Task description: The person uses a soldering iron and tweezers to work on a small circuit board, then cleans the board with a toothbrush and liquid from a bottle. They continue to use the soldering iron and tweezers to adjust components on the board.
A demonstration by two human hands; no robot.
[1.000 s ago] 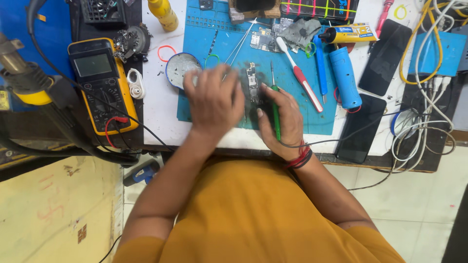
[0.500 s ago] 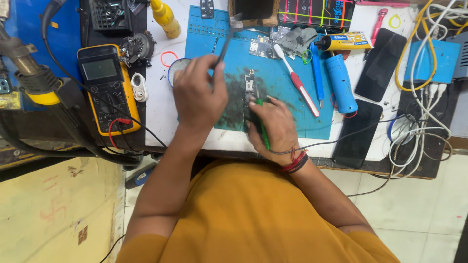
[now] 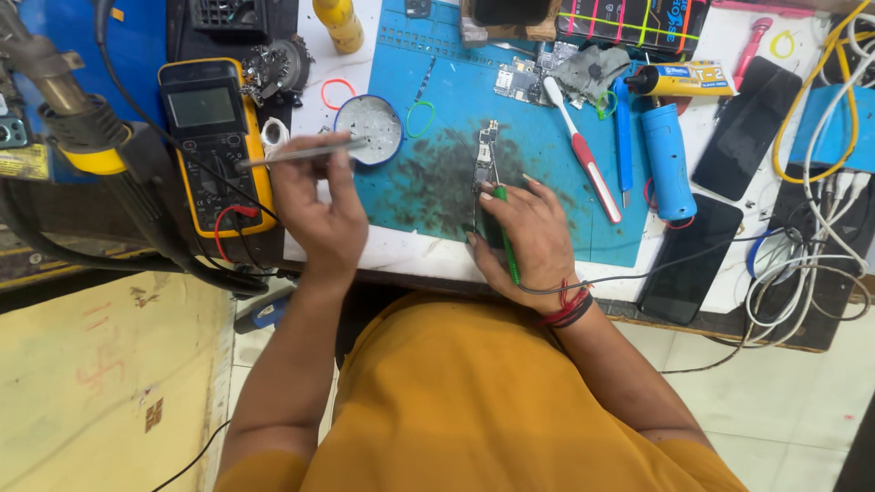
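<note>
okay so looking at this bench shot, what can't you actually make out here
All in the head view:
- Tip of the green-handled tool: hidden behind the right hand, so contact with the circuit board cannot be told.
- Tweezers in the left hand: the tips, over the round tin, are too small to show whether they hold anything.
- Multimeter screen: too small to read.
- Tool on the left: cut off by the frame edge.
</note>
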